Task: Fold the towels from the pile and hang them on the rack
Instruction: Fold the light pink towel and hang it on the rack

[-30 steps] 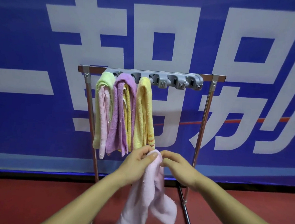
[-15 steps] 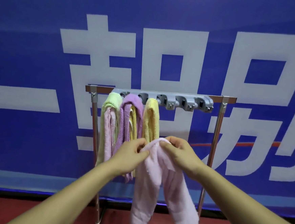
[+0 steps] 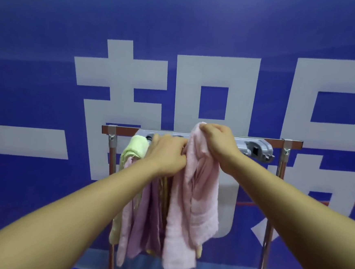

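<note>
At the rack's [image 3: 271, 226] top bar, mid-span: right hand [image 3: 218, 144] pinches the top fold of the pink towel [image 3: 192, 199], fingers bunched tight on the cloth, fold just above the grey clip strip [image 3: 254, 147]. Judged purpose: get the fold clear of the strip so it can drop onto a free holder.

Left hand [image 3: 166, 154] sits just left of the towel, fingers curled toward its edge. Fingertips hidden, so grip cannot be confirmed; likely steadying the fold or holding neighbours aside.

Towel hangs in two uneven tails in front of the rack. Green towel [image 3: 133, 150] and purple towels [image 3: 144, 216] already hang at the left end. Free holders show to the right. Pile not in view.
</note>
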Tool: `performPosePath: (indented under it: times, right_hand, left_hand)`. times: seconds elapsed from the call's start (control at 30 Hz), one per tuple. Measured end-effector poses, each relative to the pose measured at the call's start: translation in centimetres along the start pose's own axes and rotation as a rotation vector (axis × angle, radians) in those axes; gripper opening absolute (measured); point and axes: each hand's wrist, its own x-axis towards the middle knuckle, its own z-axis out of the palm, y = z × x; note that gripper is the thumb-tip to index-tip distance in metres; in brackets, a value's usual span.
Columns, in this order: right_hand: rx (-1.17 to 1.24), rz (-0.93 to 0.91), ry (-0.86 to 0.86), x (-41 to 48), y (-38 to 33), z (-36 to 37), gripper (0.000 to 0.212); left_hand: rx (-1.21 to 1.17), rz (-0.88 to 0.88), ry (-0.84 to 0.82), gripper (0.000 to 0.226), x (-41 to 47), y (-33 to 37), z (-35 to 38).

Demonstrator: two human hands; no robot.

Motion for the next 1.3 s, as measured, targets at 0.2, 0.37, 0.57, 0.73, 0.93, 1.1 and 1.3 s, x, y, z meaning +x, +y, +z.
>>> performPosePath:
  times: [0.2, 0.37, 0.57, 0.73, 0.93, 1.1, 1.3]
  right_hand:
    - [-0.151, -0.004, 0.066, 3.8, 0.6, 0.6, 0.042]
    - [-1.17, -0.116, 0.072, 3.7, 3.2, 0.5, 0.026]
    - [-1.405, -0.307, 0.085, 3.6, 5.2, 0.0, 0.022]
    - [-1.195, -0.412, 0.114, 3.1, 5.7, -0.6, 0.014]
    - [-1.109, -0.364, 0.028, 2.3, 6.2, -0.3, 0.039]
    - [-1.16, -0.315, -0.053, 1.4, 5.7, 0.5, 0.044]
    - [-1.166, -0.234, -0.109, 1.1, 5.2, 0.0, 0.046]
  left_hand:
    - [0.028, -0.244, 0.139, 0.019, 3.5, -1.6, -0.7]
    - [0.228, -0.171, -0.158, 0.023, 4.4, -3.1, 1.0]
    - [0.508, -0.041, 0.046, 0.018, 3.4, -2.4, 2.1]
    - [0.529, -0.004, 0.131, 0.014, 2.2, -2.6, 3.1]
    - [0.693, 0.076, -0.08, 0.025, 1.5, -2.1, 3.6]
    - [0.893, 0.173, -0.123, 0.054, 0.8, -1.5, 4.0]
    - [0.584, 0.021, 0.259, 0.023, 0.2, -1.8, 2.2]
